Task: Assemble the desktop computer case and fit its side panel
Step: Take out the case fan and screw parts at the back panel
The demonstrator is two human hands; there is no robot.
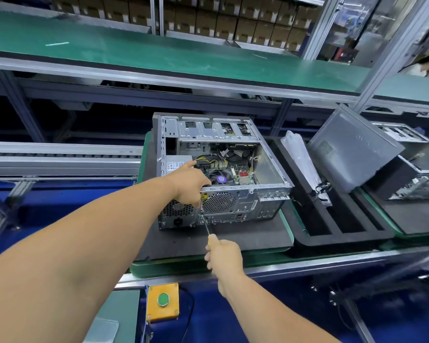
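Observation:
An open desktop computer case [270, 191] lies on its side on a dark foam pad [253, 238], its inside facing up and its rear panel toward me. My left hand [190, 184] rests on the case's rear top edge, fingers pinched down by a spot on the rear panel beside the fan grille. My right hand [224, 256] grips a yellow-handled screwdriver [206, 225], whose tip meets the rear panel right under my left fingers. A grey side panel [352, 147] leans tilted against another case to the right.
A black foam tray [337, 238] with long slots sits right of the case, holding a clear plastic bag [300, 154] with a black cable. A second open case [416, 174] stands at far right. A yellow box with a green button [162, 302] is mounted below the bench edge. A green conveyor shelf [159, 55] runs behind.

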